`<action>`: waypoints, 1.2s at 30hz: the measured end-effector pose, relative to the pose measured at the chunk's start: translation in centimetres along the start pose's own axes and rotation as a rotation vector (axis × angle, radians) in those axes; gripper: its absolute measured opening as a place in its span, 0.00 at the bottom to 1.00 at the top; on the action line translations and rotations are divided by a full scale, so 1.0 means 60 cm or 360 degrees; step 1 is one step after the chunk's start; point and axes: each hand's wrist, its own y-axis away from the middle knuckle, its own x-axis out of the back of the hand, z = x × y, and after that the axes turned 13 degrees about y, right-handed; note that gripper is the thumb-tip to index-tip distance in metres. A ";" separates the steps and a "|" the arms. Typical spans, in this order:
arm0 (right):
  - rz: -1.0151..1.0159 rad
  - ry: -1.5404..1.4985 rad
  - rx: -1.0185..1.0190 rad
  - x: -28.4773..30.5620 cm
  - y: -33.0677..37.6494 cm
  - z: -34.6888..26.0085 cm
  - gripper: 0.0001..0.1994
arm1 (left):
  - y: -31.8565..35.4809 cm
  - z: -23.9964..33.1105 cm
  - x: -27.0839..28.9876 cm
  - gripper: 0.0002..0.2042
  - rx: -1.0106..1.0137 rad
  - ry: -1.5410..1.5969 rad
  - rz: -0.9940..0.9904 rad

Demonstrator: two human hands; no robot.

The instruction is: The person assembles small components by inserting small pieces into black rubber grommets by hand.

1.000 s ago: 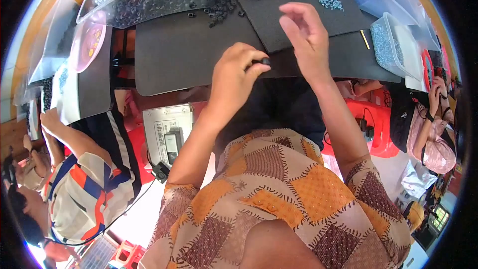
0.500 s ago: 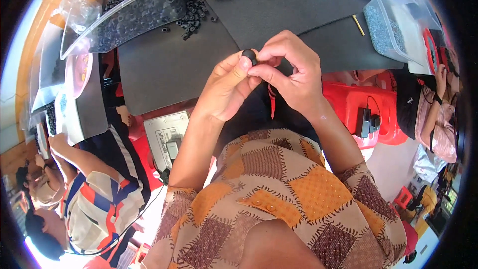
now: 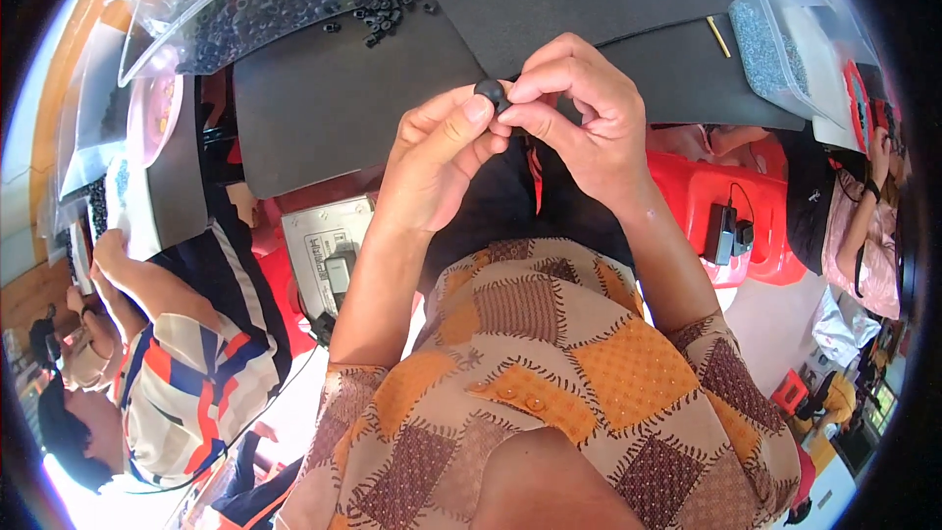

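Fingers of the bare left hand [image 3: 432,152] grip a small, rounded, matte black piece [image 3: 489,90] from its left, while the bare right hand [image 3: 587,118] pinches its right side, thumb against fingertip, its long axis unclear.

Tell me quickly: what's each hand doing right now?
Left hand: closed, holding a round black piece.
Right hand: fingertips at the piece's right edge; whether gripping cannot be told.

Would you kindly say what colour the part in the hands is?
The part is black; head view.
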 end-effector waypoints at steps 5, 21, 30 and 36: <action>0.0008 -0.0040 -0.0117 -0.009 0.010 -0.005 0.06 | 0.005 -0.010 0.009 0.09 -0.0056 0.0023 0.0046; -0.0124 0.0215 -0.0111 0.004 0.013 -0.003 0.14 | -0.004 -0.012 0.002 0.11 -0.0249 -0.0497 0.0154; -0.0298 0.0343 -0.0071 0.025 0.001 -0.010 0.14 | -0.010 0.004 -0.008 0.17 -0.0211 -0.0715 0.0110; -0.0319 0.0393 0.0055 0.025 -0.008 -0.011 0.14 | -0.013 -0.004 0.017 0.22 -0.0029 -0.0192 0.0024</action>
